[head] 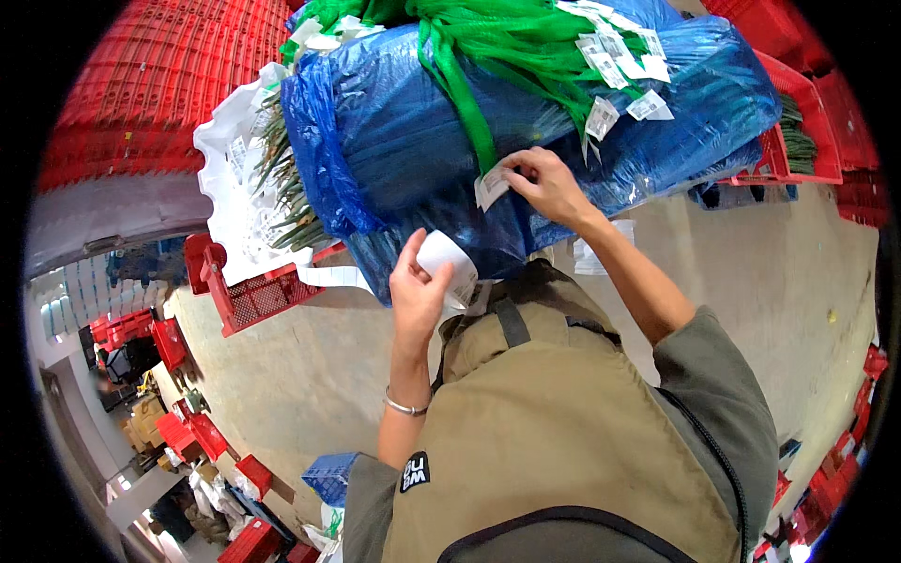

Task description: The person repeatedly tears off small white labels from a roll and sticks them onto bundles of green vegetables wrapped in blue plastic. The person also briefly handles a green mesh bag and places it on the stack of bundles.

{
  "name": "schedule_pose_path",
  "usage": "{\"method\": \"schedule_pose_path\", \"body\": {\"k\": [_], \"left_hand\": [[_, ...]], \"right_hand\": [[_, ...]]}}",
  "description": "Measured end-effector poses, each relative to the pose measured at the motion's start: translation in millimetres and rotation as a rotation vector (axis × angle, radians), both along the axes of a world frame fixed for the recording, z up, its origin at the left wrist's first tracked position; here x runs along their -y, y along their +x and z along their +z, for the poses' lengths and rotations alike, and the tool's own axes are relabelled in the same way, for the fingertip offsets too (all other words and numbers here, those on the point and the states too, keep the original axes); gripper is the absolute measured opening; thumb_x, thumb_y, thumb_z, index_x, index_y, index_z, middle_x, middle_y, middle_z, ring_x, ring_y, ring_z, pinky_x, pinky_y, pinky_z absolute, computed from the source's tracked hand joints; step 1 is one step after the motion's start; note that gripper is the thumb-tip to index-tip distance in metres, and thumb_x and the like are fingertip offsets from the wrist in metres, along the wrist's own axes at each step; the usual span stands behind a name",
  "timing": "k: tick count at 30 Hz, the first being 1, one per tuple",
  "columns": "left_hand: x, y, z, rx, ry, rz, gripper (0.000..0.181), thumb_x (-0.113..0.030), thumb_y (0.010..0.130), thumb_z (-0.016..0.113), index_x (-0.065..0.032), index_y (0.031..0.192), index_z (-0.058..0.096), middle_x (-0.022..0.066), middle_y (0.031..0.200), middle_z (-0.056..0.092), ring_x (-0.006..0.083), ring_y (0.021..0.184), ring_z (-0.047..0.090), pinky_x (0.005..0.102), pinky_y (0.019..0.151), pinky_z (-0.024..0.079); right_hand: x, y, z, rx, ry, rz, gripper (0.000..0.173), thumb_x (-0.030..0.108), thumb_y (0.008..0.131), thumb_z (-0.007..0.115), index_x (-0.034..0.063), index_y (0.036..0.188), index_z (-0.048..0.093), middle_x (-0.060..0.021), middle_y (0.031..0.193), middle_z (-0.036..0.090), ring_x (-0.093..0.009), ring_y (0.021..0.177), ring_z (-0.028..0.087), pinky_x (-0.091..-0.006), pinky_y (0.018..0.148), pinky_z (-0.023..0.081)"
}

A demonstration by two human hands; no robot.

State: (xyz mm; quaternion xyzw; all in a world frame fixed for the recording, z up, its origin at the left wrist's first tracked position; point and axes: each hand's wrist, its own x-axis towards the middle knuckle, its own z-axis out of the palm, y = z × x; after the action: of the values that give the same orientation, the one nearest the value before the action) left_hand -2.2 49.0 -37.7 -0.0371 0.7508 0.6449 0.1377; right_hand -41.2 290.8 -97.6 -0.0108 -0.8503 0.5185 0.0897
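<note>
My left hand point(420, 288) holds a roll of white labels point(450, 262), its loose strip trailing to the left. The fingers of my right hand point(538, 179) pinch a printed white label point(490, 188) at the end of a green mesh net bag point(464, 112). That bag hangs over a large bundle wrapped in blue plastic film point(415, 91). Several more green nets with white labels point(614, 60) on their ends lie across the top of the bundle. Long green vegetables point(288, 190) stick out at its left end, beside a scalloped white sheet point(229, 176) bearing labels.
Under the bundle's left end is a red plastic crate point(260, 299). Stacked red crates point(169, 84) rise at the upper left. Another red crate point(823, 134) with green vegetables stands at the right. A blue crate point(329, 478) sits on the floor, lower left.
</note>
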Motion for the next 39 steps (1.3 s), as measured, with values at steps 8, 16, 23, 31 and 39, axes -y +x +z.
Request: {"method": "schedule_pose_path", "body": {"k": [8, 16, 23, 31, 39], "left_hand": [[43, 12, 11, 0.007, 0.005, -0.038, 0.019, 0.003, 0.077, 0.056, 0.0021, 0.095, 0.064, 0.0021, 0.075, 0.062, 0.0086, 0.069, 0.055, 0.0219, 0.064, 0.044], [338, 76, 32, 0.358, -0.357, 0.235, 0.017, -0.003, 0.080, 0.051, -0.0002, 0.084, 0.067, 0.0041, 0.077, 0.064, 0.0112, 0.070, 0.058, 0.0259, 0.059, 0.048], [307, 45, 75, 0.101, -0.244, 0.133, 0.019, -0.010, 0.083, 0.059, 0.0028, 0.095, 0.065, 0.0078, 0.092, 0.065, 0.0142, 0.085, 0.060, 0.0271, 0.072, 0.048], [192, 1, 133, -0.244, -0.003, -0.077, 0.027, 0.000, 0.077, 0.064, 0.0044, 0.104, 0.061, 0.0053, 0.097, 0.062, 0.0083, 0.085, 0.056, 0.0206, 0.073, 0.044], [161, -15, 102, -0.271, 0.120, 0.143, 0.028, 0.004, 0.078, 0.062, 0.0023, 0.106, 0.061, 0.0052, 0.100, 0.061, 0.0078, 0.083, 0.055, 0.0200, 0.074, 0.044]], "right_hand": [[12, 21, 88, 0.131, -0.277, 0.138, 0.014, 0.009, 0.082, 0.063, 0.0036, 0.094, 0.057, -0.0047, 0.085, 0.058, -0.010, 0.080, 0.055, -0.0237, 0.067, 0.045], [-205, -74, 105, -0.574, 0.736, -0.574, 0.026, 0.018, 0.082, 0.057, -0.0014, 0.100, 0.060, -0.0136, 0.092, 0.064, -0.022, 0.086, 0.060, -0.0318, 0.078, 0.046], [23, -14, 86, -0.029, -0.172, 0.280, 0.023, 0.017, 0.090, 0.056, -0.0003, 0.104, 0.061, -0.0071, 0.089, 0.066, -0.013, 0.083, 0.062, -0.0267, 0.074, 0.050], [169, 22, 107, 0.157, -0.428, 0.735, 0.023, 0.009, 0.086, 0.060, 0.0009, 0.107, 0.059, -0.0078, 0.099, 0.065, -0.015, 0.093, 0.061, -0.0291, 0.083, 0.048], [206, 13, 108, 0.207, -0.431, 0.902, 0.025, 0.013, 0.083, 0.063, -0.0001, 0.103, 0.060, -0.0086, 0.092, 0.066, -0.016, 0.086, 0.061, -0.0297, 0.079, 0.047]]}}
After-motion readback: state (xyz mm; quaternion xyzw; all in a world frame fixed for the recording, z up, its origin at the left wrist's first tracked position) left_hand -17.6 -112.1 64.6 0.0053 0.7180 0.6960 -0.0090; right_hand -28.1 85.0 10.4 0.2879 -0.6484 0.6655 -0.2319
